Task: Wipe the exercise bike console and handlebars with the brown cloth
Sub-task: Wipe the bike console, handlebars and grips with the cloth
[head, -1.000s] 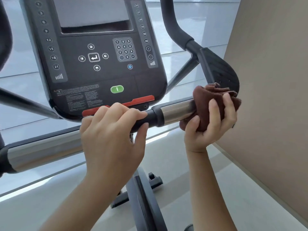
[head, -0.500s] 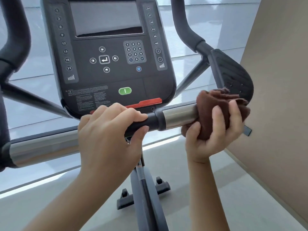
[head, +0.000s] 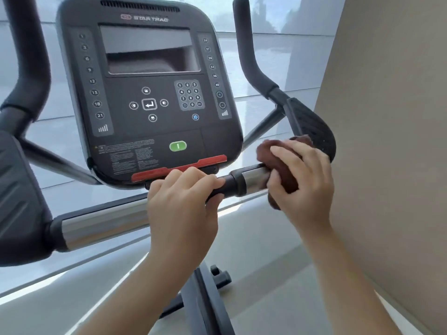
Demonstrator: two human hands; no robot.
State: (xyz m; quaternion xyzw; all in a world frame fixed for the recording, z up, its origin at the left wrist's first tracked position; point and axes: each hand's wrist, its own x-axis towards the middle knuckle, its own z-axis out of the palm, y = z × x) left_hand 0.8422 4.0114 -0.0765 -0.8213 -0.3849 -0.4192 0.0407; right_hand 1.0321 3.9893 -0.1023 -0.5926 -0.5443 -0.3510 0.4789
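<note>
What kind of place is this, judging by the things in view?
Probably a gym or fitness room. It shows an exercise bike console with keypad and green button, a handlebar that the left hand grips, and the brown cloth in the right hand.

"star trac" on console point(head: 150, 97)

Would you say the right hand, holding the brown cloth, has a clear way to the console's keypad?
Probably yes: the right hand grips the brown cloth on the handlebar below and right of the console, and nothing stands between it and the keypad.
</note>
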